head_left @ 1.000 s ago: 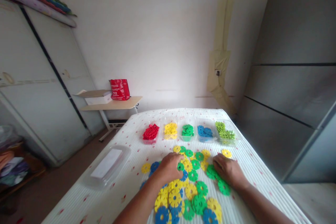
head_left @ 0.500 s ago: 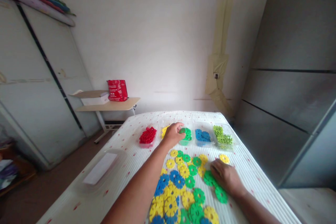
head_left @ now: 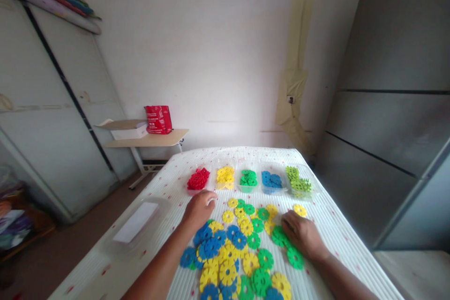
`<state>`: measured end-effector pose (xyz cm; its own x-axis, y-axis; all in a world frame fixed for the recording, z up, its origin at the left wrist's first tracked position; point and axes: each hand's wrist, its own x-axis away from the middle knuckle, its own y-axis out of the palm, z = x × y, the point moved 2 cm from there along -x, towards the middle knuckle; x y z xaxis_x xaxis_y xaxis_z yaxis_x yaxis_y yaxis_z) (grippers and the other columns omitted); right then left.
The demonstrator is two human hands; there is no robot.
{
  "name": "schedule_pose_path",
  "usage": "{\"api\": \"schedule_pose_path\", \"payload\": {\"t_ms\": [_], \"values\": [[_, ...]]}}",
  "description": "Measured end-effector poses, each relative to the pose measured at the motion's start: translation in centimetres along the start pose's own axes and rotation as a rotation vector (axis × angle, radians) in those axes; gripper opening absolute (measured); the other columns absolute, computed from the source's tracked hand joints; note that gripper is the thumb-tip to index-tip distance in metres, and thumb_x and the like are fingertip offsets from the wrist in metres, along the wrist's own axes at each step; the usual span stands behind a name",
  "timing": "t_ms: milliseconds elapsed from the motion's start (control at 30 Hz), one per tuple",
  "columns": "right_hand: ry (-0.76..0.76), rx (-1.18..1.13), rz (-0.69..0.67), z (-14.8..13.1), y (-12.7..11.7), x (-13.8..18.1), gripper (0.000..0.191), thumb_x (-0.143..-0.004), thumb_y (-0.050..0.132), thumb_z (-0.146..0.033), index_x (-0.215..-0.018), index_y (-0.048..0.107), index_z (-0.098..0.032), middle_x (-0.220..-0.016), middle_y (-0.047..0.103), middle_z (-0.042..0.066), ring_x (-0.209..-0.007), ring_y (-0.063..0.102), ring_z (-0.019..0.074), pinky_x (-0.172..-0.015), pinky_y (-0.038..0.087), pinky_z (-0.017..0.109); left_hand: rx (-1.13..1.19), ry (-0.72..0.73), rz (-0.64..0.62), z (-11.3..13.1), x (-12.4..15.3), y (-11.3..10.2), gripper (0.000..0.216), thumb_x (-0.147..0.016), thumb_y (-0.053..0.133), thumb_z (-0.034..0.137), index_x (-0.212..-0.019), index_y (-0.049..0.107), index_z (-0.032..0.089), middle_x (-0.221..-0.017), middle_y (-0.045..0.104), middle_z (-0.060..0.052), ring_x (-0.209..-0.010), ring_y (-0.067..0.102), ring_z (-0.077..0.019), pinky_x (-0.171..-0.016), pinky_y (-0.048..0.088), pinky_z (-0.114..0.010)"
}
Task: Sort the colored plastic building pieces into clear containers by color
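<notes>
My left hand [head_left: 199, 207] hovers over the left edge of a loose pile of flower-shaped plastic discs. Its thumb and index finger are apart, and I see nothing between them. My right hand [head_left: 305, 235] rests at the pile's right side with curled fingers, beside green discs [head_left: 279, 236] and a yellow disc [head_left: 300, 210]. What its fingers hold, if anything, is hidden. Blue discs [head_left: 212, 247] and yellow discs [head_left: 228, 272] overlap between my arms. Beyond them, a clear tub [head_left: 248, 189] holds green discs [head_left: 249, 177].
In the same row stand tubs of red pieces [head_left: 198, 179], yellow discs [head_left: 225, 176], blue discs [head_left: 271, 179] and lime-green pieces [head_left: 297, 180]. A clear lid [head_left: 121, 249] with white paper [head_left: 136, 223] lies left on the striped tablecloth [head_left: 168, 183]. A red bag [head_left: 158, 120] sits on a side table.
My left hand has come back from the green tub, down and left to the pile's edge, uncovering the yellow tub. My right hand has barely moved.
</notes>
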<state>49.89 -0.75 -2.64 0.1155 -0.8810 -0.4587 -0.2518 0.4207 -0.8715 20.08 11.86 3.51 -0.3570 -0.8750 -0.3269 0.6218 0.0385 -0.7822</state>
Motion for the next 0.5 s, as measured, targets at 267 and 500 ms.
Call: {"api": "schedule_pose_path", "payload": {"t_ms": [267, 500], "values": [[-0.038, 0.016, 0.035, -0.2, -0.3, -0.1, 0.035, -0.093, 0.031, -0.032, -0.068, 0.052, -0.020, -0.067, 0.057, 0.002, -0.057, 0.057, 0.0120, -0.053, 0.036, 0.022, -0.137, 0.019, -0.335, -4.1, 9.1, -1.1, 0.056, -0.077, 0.053, 0.051, -0.129, 0.046, 0.034, -0.143, 0.038, -0.004, -0.131, 0.032, -0.0288, -0.108, 0.024, -0.047], [-0.013, -0.034, 0.053, -0.2, 0.0, 0.0, 0.035, -0.093, 0.032, -0.034, -0.068, 0.053, -0.020, -0.065, 0.054, 0.001, -0.057, 0.055, 0.0117, -0.053, 0.037, 0.022, -0.244, 0.094, -0.447, -1.2, 11.2, 1.5, 0.081, -0.066, 0.057, 0.066, -0.137, 0.027, 0.042, -0.152, 0.016, -0.004, -0.135, 0.015, -0.0398, -0.103, 0.009, -0.065]]}}
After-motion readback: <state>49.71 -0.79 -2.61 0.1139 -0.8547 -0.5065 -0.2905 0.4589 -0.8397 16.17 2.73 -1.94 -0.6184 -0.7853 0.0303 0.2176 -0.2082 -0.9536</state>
